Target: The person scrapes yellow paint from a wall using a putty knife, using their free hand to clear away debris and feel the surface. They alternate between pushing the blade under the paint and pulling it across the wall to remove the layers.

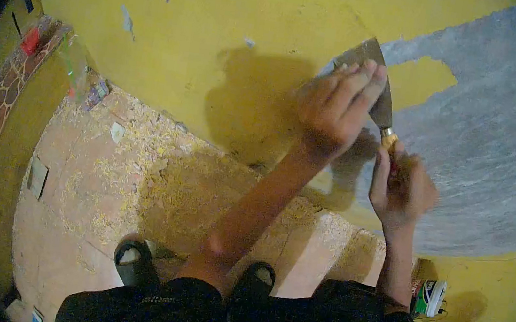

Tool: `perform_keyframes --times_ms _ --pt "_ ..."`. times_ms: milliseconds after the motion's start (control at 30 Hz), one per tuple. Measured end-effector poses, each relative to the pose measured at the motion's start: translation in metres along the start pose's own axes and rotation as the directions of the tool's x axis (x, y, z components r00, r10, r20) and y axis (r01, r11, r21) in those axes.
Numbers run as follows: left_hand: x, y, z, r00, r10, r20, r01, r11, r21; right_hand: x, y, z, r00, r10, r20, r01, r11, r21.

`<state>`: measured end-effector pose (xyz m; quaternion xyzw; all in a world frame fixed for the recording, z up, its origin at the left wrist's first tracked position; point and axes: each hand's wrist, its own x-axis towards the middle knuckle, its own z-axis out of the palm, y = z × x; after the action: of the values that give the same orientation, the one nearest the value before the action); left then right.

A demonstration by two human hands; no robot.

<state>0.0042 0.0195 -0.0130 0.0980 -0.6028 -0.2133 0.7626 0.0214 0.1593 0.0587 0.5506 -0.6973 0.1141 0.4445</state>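
One shirt [168, 317]; left hand [337, 106], right hand [404, 184] on one scraper [383, 107].

You wear a black short-sleeved top [322, 320] with small pale markings, too blurred to read, and dark open-toed slippers [137, 264].

There are one paint scraper [380, 108], two bare hands [337, 103] [404, 187], two dark slippers [137, 270] [253, 284] and one green-and-white tub [432, 298].
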Motion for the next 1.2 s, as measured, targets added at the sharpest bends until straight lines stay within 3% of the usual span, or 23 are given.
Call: perform_keyframes --times_ms 533,633,700,800,1067,1200 --pt "-0.012 -0.005 -0.002 1.000 0.008 0.030 -0.007 1.000 -0.029 -0.005 -0.005 0.004 1.000 -0.015 0.021 0.014 0.999 0.034" --pt "-0.004 -0.006 -0.002 0.997 0.012 -0.070 -0.014 1.000 -0.020 -0.004 -0.005 0.002 0.999 -0.044 -0.009 0.044 0.997 0.061" --pt "-0.005 -0.002 -0.006 1.000 0.013 0.012 -0.012 0.999 -0.042 -0.010 -0.006 0.001 1.000 -0.005 0.003 0.005 1.000 0.001" --pt "-0.007 -0.005 -0.005 0.999 0.005 -0.040 -0.007 0.999 -0.035 -0.007 -0.014 0.004 1.000 0.007 -0.005 -0.006 0.998 0.065" --pt "-0.019 -0.004 -0.014 0.997 -0.014 0.076 0.008 0.997 0.071 -0.014 -0.008 0.007 0.999 0.015 0.039 -0.019 0.995 0.095" --pt "-0.016 -0.001 -0.014 0.999 0.021 0.027 -0.022 0.999 0.047 -0.020 -0.003 0.001 0.998 0.038 0.051 -0.042 0.996 0.084"
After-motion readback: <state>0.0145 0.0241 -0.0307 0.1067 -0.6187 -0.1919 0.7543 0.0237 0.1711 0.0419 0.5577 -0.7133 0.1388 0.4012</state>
